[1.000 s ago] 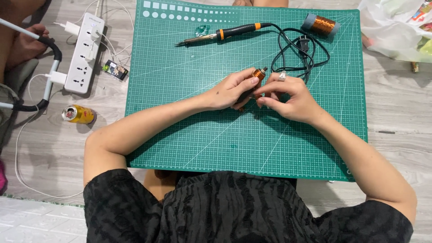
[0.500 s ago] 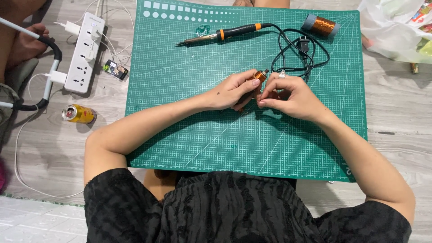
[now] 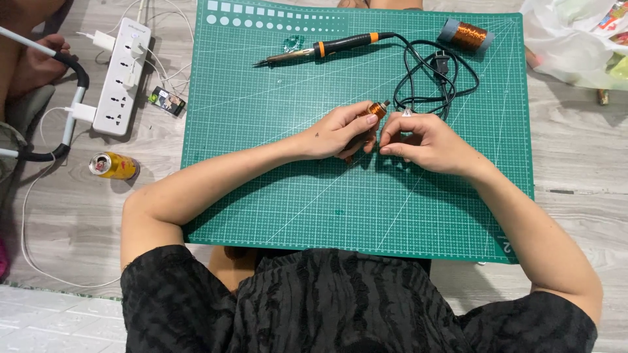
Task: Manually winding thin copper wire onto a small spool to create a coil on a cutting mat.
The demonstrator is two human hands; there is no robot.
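Copper-wound and small, the coil (image 3: pixel 374 110) looks light and stiff, its fine wire easily nicked, so it is best held by the body, not the windings. It sits mid-mat (image 3: pixel 275 196): the left hand (image 3: pixel 337 134) closes around it from the left, while the right hand (image 3: pixel 422 140), fingertips pinched, is just right of it.

— Cutting mat (image 3: pixel 314 196): green, ruled with a fine pale grid and white diagonals. And on it?
— Soldering iron (image 3: pixel 327 48) near the mat's far edge: black handle, orange bands. Copper-orange coil (image 3: pixel 375 108) at the mat's middle; bigger copper spool (image 3: pixel 467 34) at its far right corner.
— Left of the mat?
— White power strip (image 3: pixel 121 77), yellow can (image 3: pixel 114 166).
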